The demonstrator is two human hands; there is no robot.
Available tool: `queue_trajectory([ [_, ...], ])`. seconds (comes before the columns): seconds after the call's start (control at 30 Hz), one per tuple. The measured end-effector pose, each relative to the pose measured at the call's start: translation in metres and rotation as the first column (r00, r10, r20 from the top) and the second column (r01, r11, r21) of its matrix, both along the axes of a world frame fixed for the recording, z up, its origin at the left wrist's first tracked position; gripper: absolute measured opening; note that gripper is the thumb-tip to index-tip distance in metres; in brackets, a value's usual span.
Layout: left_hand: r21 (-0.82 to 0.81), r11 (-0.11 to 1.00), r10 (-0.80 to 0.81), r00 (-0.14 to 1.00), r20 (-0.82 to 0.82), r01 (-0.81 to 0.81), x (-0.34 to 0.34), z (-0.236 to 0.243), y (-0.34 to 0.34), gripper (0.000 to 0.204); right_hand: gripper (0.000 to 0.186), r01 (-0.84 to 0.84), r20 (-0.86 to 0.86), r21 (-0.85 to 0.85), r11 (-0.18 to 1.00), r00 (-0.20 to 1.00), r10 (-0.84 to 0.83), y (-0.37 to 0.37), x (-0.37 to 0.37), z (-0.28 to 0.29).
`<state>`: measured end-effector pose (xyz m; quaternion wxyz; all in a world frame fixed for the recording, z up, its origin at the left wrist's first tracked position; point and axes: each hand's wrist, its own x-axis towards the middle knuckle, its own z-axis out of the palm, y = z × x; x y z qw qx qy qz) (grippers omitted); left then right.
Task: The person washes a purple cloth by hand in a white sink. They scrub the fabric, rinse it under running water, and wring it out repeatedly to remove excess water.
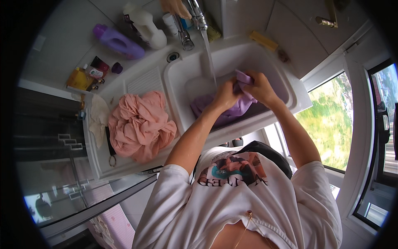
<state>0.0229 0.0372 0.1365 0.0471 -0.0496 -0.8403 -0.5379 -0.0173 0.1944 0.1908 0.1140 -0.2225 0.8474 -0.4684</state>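
Both my hands grip a wet purple cloth (238,108) over the right-hand basin of a white sink (174,79). My left hand (227,95) is closed round one part of it, and my right hand (260,88) holds a gathered fold that sticks up between the hands. The cloth's lower part hangs into the basin, where more purple fabric lies in water. From the chrome faucet (198,20) a stream of water (210,56) runs into the basin just beyond my left hand. A crumpled pink cloth (141,124) is heaped on the drainboard to the left.
Behind the sink stand a purple bottle (120,43), a white jug (147,29) and a white-capped container (170,23). Small bottles (89,75) cluster at the left corner. A cream rag (98,116) drapes over the left edge. A yellow bar (264,40) rests on the back right rim.
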Motion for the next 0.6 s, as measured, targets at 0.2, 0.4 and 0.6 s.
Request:
queue_trajectory([
  [0.2, 0.024, 0.997, 0.071, 0.958, -0.278, -0.067, -0.027, 0.115, -0.012, 0.023, 0.097, -0.004, -0.316, -0.383, 0.924, 0.94, -0.127, 0.016, 0.002, 0.049],
  [0.4, 0.09, 0.975, -0.044, 0.573, -0.819, 0.203, -0.032, 0.263, 0.017, 0.014, 0.12, 0.124, -0.275, -0.304, 0.944, 0.938, -0.212, -0.003, -0.001, -0.054],
  [0.6, 0.14, 0.874, -0.208, 0.62, -0.757, 0.465, -0.014, 0.309, -0.011, 0.022, 0.07, 0.331, 0.122, -0.486, 0.809, 0.942, -0.312, -0.02, -0.021, -0.08],
])
